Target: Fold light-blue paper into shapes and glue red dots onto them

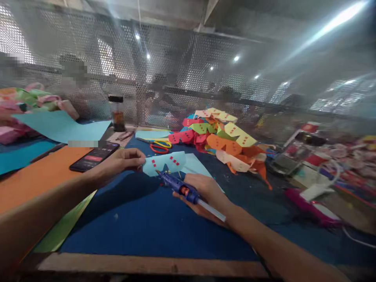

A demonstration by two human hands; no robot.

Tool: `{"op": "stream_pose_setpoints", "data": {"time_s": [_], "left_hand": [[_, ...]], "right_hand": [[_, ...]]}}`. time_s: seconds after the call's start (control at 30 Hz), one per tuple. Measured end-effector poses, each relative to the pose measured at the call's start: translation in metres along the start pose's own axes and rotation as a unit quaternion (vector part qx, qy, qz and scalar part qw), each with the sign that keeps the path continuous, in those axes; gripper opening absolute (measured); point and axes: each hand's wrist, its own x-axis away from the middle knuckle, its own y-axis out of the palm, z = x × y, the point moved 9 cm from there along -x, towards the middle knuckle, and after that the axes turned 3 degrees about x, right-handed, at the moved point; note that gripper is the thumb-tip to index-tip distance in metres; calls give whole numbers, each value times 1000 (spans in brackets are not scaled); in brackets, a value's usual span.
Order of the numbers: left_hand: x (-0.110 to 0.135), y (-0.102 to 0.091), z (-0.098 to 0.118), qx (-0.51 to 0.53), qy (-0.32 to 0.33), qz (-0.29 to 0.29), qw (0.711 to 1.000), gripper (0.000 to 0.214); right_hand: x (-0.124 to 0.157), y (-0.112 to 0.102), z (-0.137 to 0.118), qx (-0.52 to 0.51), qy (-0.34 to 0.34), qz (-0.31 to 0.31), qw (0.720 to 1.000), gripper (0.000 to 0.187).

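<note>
Glue gun (178, 186): blue; we have it wrapped in our right hand (202, 194), a pale glue stick (212, 210) poking out of its rear end.
Nozzle: pointed at the lower edge of the light blue paper piece; we cannot tell whether it touches.
Light blue paper piece (164, 164): above the blue table surface (117, 231), in front of us, marked with small red squares in two groups.
Left hand (127, 160): we pinch the paper piece's left end between thumb and fingers.
Pale blue sheet (197, 166): just behind our right hand, lying partly beyond the marked piece.
Scissors (161, 145): one yellow loop and one red, beyond the paper we hold.
Phone (94, 157): left of our left hand, screen lit, on an orange sheet (32, 180).
Jar (118, 117): dark-lidded, farther back, near the mesh panel (182, 58).
Cut-out pile (226, 137): orange, yellow, red and green paper shapes, many with red marks, heaped beyond our right hand.
</note>
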Motion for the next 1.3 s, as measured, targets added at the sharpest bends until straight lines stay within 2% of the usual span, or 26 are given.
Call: {"op": "stream_pose_setpoints", "data": {"time_s": [0.47, 0.7, 1.07, 1.3], "left_hand": [[-3, 1, -1, 11, -5, 0, 1000, 24], [-3, 1, -1, 6, -7, -6, 1000, 23], [-3, 2, -2, 1, -6, -14, 1000, 23], [-2, 2, -1, 18, -11, 3, 1000, 27]], "right_hand": [[1, 2, 0, 26, -2, -26, 999, 15], [0, 1, -1, 33, -8, -28, 999, 17], [-6, -7, -14, 39, -31, -31, 998, 17], [-6, -7, -14, 33, -26, -35, 998, 15]]}}
